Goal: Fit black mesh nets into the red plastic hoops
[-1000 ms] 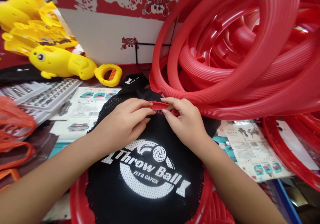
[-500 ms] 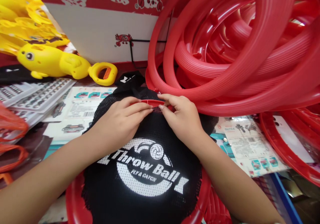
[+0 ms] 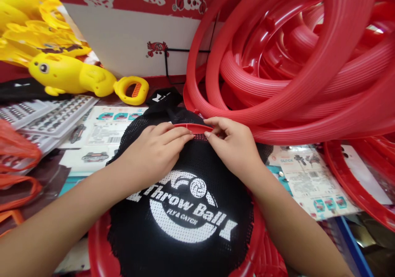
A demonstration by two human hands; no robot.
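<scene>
Head view: your right hand pinches red rim at edge of black mesh; your left hand touches mesh beside it, cannot tell if pinching. Mesh print below grip: "Throw Ball", "FLY & CATCH". Card right of grip: "GLOCK". Red hoops crowd beyond right hand; yellow toy beyond left; crab-marked box behind.
</scene>
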